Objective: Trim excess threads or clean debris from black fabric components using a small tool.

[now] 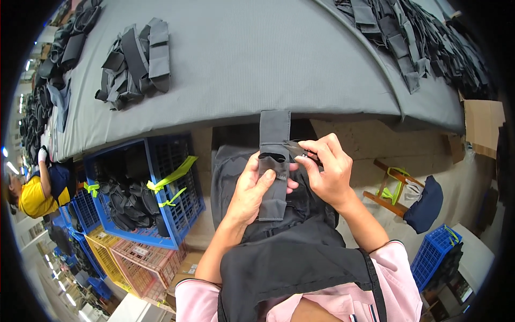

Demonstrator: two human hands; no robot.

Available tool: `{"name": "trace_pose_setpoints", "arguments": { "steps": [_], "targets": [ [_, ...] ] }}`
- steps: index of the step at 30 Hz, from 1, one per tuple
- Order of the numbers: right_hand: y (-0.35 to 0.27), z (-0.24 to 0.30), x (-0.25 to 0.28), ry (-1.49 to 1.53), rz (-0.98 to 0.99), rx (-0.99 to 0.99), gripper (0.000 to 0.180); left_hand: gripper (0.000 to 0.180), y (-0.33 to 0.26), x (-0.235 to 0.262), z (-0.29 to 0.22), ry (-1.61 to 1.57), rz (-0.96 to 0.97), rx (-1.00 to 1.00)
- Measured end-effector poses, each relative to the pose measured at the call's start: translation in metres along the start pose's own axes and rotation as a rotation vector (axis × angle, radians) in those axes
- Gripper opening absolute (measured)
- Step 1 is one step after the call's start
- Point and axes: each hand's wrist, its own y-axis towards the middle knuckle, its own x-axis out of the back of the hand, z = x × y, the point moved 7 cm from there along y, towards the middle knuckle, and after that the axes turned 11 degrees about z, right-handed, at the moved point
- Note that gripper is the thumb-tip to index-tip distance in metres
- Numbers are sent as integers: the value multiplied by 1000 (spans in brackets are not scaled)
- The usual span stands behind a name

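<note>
My left hand [250, 189] is closed on a dark grey fabric strip [274, 127], thumb on top and fingers beneath. The strip lies lengthwise away from me over my lap, its far end against the table's near edge. A fold in its middle gapes as a dark loop. In my right hand [328, 167] is a small pair of dark thread snips [295, 149], pinched between thumb and fingers. Their tips touch or nearly touch the strip's right edge beside the loop; a thread there is too small to make out.
A grey cloth-covered table [241, 64] spans the far side, bearing a small pile of strips [137, 61] and a larger heap [413, 40]. Left stands a blue crate [177, 214] of dark pieces; right, a wooden stool [383, 201]. A person in yellow [37, 193] works far left.
</note>
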Motion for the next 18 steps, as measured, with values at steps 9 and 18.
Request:
{"name": "trace_pose_setpoints", "arguments": {
  "steps": [9,18],
  "targets": [
    [0,9,3,-203,-6,151,28,36,1,-4,-1,-99,11,40],
    [4,4,8,43,-21,38,22,51,1,-5,1,25,25,-6]
  ]
}}
